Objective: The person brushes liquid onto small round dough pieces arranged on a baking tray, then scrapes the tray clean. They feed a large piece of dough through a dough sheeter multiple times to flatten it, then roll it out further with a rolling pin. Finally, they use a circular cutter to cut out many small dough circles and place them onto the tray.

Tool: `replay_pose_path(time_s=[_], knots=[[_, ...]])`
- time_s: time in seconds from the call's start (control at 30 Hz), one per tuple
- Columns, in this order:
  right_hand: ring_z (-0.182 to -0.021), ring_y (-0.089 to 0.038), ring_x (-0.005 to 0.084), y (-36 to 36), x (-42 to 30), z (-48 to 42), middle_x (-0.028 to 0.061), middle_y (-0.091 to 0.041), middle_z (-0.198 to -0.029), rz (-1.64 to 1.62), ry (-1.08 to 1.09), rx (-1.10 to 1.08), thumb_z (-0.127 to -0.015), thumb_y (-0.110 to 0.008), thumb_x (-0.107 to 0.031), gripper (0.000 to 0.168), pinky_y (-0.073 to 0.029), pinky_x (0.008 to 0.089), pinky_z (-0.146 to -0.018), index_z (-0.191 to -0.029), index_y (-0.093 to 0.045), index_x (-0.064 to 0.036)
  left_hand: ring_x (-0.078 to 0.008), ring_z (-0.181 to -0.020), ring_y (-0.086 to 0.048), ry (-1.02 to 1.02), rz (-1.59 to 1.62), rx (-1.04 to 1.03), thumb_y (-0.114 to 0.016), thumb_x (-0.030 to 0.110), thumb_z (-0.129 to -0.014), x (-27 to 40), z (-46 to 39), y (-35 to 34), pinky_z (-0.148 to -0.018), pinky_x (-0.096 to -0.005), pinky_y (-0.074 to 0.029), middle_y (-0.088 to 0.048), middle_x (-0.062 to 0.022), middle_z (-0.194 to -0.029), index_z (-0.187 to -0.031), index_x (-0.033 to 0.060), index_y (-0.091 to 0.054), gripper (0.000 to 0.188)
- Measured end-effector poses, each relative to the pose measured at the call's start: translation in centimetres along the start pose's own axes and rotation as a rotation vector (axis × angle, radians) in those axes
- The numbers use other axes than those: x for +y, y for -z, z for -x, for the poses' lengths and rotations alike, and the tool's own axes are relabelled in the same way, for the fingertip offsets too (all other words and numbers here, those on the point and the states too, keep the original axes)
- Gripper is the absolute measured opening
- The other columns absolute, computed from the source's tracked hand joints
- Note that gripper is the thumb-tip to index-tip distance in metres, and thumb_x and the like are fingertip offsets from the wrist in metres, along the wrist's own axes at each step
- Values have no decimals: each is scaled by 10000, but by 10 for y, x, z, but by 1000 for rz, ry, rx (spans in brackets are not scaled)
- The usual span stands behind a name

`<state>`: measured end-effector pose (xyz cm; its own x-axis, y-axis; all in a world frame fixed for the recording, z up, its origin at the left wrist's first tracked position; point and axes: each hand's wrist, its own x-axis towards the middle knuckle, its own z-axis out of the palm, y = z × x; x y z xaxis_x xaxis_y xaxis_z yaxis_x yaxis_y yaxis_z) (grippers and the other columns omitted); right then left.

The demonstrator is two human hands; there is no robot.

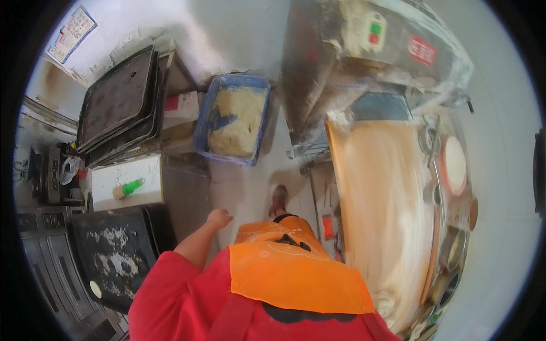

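Note:
My left hand [220, 218] hangs low in front of my orange apron, over the tiled floor; no object shows in it, and its fingers are too small to read clearly. My right hand is out of view. Ahead on the floor lies a blue plastic tub [200, 128] partly filled with pale flour or a flour-like powder [239, 119]. To the left, a brush with a green handle [133, 186] rests on a white board [102, 174]. At the right runs a long wooden work surface [384, 192] with pale dusting and a small pale lump [384, 301] near its close end.
Dark baking trays [119, 98] lean in a stack at the left; another black tray [115, 251] with white residue lies nearer. A floury metal machine [315, 68] with green and red buttons stands ahead right. Bowls and containers [454, 166] line the worktop's far side. Deck ovens [64, 273] stand far left.

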<state>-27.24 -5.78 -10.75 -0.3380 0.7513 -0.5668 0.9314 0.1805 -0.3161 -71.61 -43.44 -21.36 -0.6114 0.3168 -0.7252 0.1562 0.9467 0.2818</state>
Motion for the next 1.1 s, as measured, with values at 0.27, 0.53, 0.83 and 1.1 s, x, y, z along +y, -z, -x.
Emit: replay_pose_path(time_s=[0.27, 0.53, 0.83, 1.1], knots=[[-973, -636, 230, -17, -245, -120, 187, -668, -1058, 11, 211, -387, -915, -562, -323, 379, -487, 349, -826, -1111, -642, -8, -333, -1019, -629, -48, 95, -6, -630, 321, -790, 56, -111, 108, -887, -411, -489, -676, -171, -1058, -1164, 75, -648, 447], [-994, -638, 181, 32, -386, -145, 178, -672, -1065, 576, 221, -535, -907, -568, -360, 412, -485, 315, -819, -1081, -649, 5, -297, -785, -683, 45, 704, -134, -658, 321, -812, 51, -235, 208, -758, -394, -521, -690, -162, -1016, -1110, 13, -626, 430], [-1377, -337, 308, -291, -668, -374, 210, -308, -1507, -448, -25, -660, -888, -602, -499, 847, -326, 405, -1087, -1486, -256, -11, -267, -1460, -132, 392, 1336, -318, -573, 468, -926, 3, -397, 283, -1133, -467, -251, -145, -97, -1583, -1521, 94, -160, 815], [-1392, -301, 360, -560, -686, -628, 203, -269, -1529, -489, -304, -339, -855, -568, -584, 930, -302, 437, -1104, -1504, -198, -30, -246, -1465, -123, 438, 1612, -312, -592, 448, -918, -15, -643, 161, -1132, -467, -239, -155, -72, -1588, -1524, 90, -149, 831]])
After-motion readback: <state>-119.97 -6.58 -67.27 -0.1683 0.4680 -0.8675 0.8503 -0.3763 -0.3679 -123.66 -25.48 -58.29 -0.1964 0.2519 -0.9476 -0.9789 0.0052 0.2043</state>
